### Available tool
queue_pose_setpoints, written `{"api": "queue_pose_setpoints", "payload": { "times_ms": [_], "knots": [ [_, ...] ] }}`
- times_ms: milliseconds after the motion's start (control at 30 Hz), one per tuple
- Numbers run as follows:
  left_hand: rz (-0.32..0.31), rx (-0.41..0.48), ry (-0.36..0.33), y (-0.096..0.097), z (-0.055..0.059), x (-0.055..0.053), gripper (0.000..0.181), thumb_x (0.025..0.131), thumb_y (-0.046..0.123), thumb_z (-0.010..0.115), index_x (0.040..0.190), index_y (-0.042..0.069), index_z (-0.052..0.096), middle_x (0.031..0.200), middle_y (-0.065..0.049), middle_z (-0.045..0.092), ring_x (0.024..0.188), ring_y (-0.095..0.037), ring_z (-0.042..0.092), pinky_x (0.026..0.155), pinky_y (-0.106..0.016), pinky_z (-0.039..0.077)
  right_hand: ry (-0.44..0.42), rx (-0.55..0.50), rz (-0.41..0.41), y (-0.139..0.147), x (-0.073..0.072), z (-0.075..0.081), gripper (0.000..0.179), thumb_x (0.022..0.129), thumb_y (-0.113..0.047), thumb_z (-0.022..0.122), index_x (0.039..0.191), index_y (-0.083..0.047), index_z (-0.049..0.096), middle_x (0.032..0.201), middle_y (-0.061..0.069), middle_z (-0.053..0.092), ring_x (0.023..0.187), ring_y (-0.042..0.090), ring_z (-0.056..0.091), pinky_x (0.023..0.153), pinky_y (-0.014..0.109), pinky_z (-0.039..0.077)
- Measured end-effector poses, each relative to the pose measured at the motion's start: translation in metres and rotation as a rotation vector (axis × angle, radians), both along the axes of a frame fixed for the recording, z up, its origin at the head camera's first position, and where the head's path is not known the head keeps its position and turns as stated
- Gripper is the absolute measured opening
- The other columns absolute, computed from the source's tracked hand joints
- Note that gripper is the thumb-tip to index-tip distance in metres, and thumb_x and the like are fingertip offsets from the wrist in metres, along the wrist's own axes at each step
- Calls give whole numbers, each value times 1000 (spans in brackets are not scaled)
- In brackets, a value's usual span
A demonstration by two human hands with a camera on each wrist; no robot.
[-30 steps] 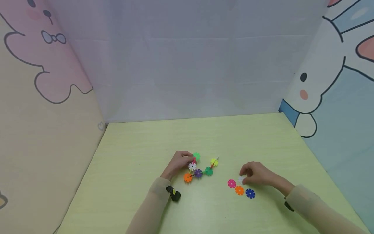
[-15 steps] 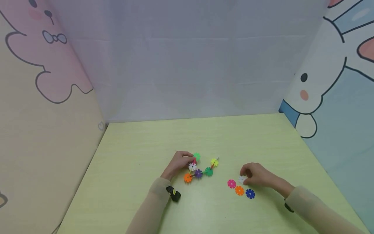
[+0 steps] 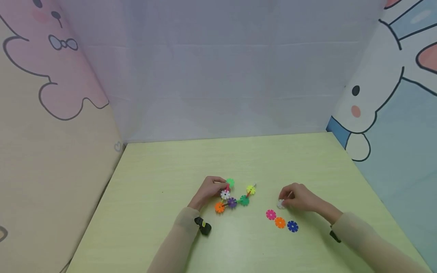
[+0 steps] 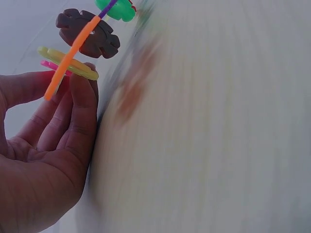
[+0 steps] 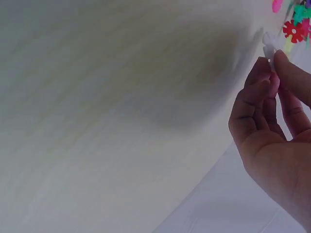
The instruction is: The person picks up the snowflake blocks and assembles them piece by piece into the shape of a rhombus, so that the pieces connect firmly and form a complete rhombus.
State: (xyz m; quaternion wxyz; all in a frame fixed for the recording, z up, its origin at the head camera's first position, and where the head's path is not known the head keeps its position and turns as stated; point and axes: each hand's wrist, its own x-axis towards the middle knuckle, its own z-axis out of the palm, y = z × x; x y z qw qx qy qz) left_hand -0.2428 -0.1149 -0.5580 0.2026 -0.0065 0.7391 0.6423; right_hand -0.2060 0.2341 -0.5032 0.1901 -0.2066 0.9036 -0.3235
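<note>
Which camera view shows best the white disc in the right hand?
The right wrist view: the white disc looks larger there, pinched by the right hand. The head view shows it small, partly covered by the hand; the left wrist view does not show it.

Your left hand pinches the disc chain at its green end, the rest curving nearer you and rightward from those fingers. Your right hand pinches a white disc; pink, orange and blue discs lie on the desk, nearer you than its fingers.
</note>
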Motion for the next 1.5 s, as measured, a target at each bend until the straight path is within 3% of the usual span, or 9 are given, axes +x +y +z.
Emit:
{"api": "queue_pose_setpoints", "payload": {
  "times_ms": [200, 500, 733, 967, 1500],
  "knots": [
    [-1, -14, 0, 0, 7, -5, 18, 86, 20, 71, 94, 4, 72, 83, -9, 70, 71, -16, 64, 63, -29, 51, 45, -97, 20, -12, -25, 19, 8, 86, -9, 72, 93, -7, 69, 83, -3, 65, 72, 17, 56, 65, 28, 49],
    [-12, -36, 7, 0, 18, -9, 17, 86, 19, 71, 93, 4, 73, 81, -9, 70, 69, -15, 64, 62, -28, 51, 131, -178, -48, -47, -46, 35, 13, 86, -7, 72, 98, -3, 69, 86, -2, 66, 76, 16, 60, 69, 30, 51],
    [-12, -3, -5, -2, 17, -12, 18, 87, 20, 71, 93, 4, 73, 82, -10, 70, 71, -16, 64, 62, -30, 52, 164, -216, -55, -77, -60, 32, 11, 85, -7, 72, 96, -3, 70, 86, -1, 67, 75, 15, 61, 69, 31, 51],
    [-13, -1, -12, -3, 10, -15, 18, 87, 20, 70, 94, 4, 72, 84, -9, 70, 73, -17, 65, 64, -30, 53, 166, -185, -33, -100, -69, 21, 6, 86, -11, 72, 92, -9, 70, 84, -4, 66, 73, 12, 59, 68, 30, 50],
    [-7, -37, -3, -3, 6, -16, 19, 87, 22, 71, 93, 5, 73, 83, -8, 70, 73, -16, 64, 65, -30, 52, 168, -129, -46, -128, -73, 7, 6, 86, -16, 73, 84, -13, 68, 78, -7, 64, 70, 10, 59, 68, 29, 50]
  ]
}}
